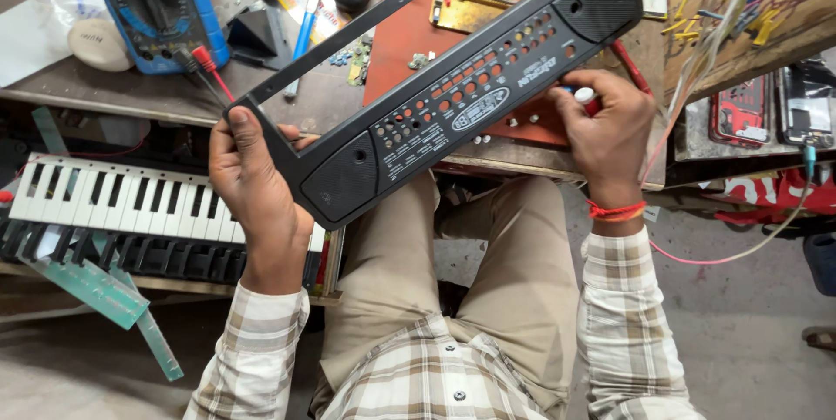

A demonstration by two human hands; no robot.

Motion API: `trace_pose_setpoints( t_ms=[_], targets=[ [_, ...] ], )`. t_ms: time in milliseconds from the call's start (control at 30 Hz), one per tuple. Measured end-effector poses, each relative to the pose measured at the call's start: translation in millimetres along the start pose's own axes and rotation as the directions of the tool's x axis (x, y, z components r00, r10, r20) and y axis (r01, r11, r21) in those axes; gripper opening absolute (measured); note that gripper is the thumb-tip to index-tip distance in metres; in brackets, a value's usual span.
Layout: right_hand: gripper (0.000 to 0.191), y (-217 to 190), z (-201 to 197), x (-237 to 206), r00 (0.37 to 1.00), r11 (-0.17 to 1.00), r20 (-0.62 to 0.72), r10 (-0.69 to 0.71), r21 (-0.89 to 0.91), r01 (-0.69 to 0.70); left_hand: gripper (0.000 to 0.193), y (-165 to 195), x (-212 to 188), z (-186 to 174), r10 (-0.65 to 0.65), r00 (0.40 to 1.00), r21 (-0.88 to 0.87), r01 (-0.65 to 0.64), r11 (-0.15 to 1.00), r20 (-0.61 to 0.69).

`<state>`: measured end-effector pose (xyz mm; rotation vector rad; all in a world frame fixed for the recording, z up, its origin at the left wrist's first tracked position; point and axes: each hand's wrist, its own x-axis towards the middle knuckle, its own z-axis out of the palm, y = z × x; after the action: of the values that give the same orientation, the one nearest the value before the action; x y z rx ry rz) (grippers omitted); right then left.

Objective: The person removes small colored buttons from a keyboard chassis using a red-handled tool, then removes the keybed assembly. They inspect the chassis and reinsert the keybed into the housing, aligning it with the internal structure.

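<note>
Checked sleeves, khaki lap nearest. Left hand (254, 189) grips black keyboard casing (453, 94), tilted above the workbench (131, 94). Right hand (605, 128) closed on its lower edge, perhaps pinching a small red-white tool (585, 98). Key bed (113, 198) at left.

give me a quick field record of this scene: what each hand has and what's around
left hand: left hand grips the lower end of the black plastic keyboard top cover
right hand: right hand supports the cover's upper part, fingers pinching a small red-and-white tool
below left: black-and-white key assembly
bench: blue digital multimeter, orange-red flat board
far right: bundle of coloured wires
</note>
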<state>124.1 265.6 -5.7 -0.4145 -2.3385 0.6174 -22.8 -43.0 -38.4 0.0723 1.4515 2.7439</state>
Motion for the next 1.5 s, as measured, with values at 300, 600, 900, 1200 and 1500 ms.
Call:
trace_pose_setpoints(
  t_ms=[300, 600, 900, 1200, 1500],
  targets=[
    [0.01, -11.6, -1.5, 2.6, 0.993, 0.987, -0.04, 0.114, 0.114, -0.109, 0.031, 1.5, -0.6, -3.4, -0.013, 1.0, 0.015, 0.014, 1.0, -0.028],
    [0.009, -9.1, -3.9, -4.4, 0.996, 0.998, -0.076, 0.035, 0.053, -0.031, 0.031, 0.4, -1.0, -4.1, -0.012, 1.0, -0.031, 0.012, 0.999, -0.004],
    [0.012, -3.4, -8.6, -23.0, 0.974, 0.963, -0.068, 0.215, 0.179, -0.2, 0.034, -0.3, -3.2, -3.5, -0.028, 0.999, -0.022, 0.029, 0.999, 0.022],
    [0.026, -4.9, -17.0, -33.5, 0.986, 0.901, -0.025, 0.165, 0.411, -0.14, 0.035, 4.3, -9.6, -0.3, 0.009, 0.998, -0.009, -0.008, 1.0, 0.066],
    [0.029, -27.7, -23.3, -31.7, 0.993, 0.881, -0.013, 0.114, 0.464, -0.095, 0.037, 7.5, -16.5, -6.9, 0.099, 0.99, -0.005, -0.099, 0.995, 0.101]
  ],
)
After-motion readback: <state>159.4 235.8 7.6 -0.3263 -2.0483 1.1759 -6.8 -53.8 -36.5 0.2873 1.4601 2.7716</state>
